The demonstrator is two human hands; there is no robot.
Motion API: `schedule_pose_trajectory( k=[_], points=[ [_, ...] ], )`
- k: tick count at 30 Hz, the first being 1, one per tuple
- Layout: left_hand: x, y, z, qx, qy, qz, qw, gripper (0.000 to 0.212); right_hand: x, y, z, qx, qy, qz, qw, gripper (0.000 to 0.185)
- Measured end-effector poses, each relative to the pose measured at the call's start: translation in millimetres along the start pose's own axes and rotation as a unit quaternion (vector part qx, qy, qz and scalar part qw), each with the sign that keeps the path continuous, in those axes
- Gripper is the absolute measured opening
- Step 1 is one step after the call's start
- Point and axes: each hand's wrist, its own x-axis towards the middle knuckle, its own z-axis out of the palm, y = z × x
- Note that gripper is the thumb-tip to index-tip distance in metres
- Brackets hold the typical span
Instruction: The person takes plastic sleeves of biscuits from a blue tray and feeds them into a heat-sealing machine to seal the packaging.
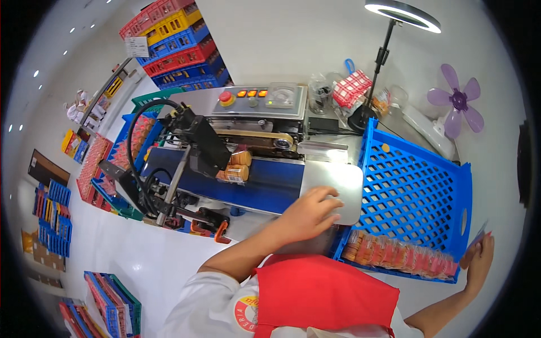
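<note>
My left hand [312, 212] is over the near edge of a bare metal end plate [338, 179], its fingers apart and holding nothing. That plate joins the blue conveyor belt [279, 181], where clear-wrapped packs of round cookies [235, 173] lie under a black print head [209, 145]. Off the right end of a blue plastic crate [466, 211], my right hand [482, 257] grips a wrapped cookie pack [470, 254], partly covered by the fingers and blurred. Along the crate's near side stands a row of similar packs [399, 253]. One loose round cookie [385, 148] rests near its far left corner.
Behind the belt is a control panel [260, 100] with a red stop button [227, 98]. A ring lamp [403, 16] and a purple fan [458, 100] stand at the back right. Filled crates [137, 143] lie at the belt's left end; stacked crates [177, 50] rise behind.
</note>
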Motion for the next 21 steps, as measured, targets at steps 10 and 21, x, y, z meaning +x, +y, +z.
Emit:
schedule_pose_trajectory(
  k=[10,21],
  points=[
    [46.1,-17.5,20.6,-0.462,-0.046,-0.159,0.871,0.071,7.2,-256.1,88.9,0.259,-0.128,-0.337,0.896,0.013],
    [9.2,-36.8,37.4,-0.348,0.277,-0.083,0.892,0.024,-33.7,-280.5,165.4,0.535,-0.361,-0.069,0.760,0.010]
  ],
)
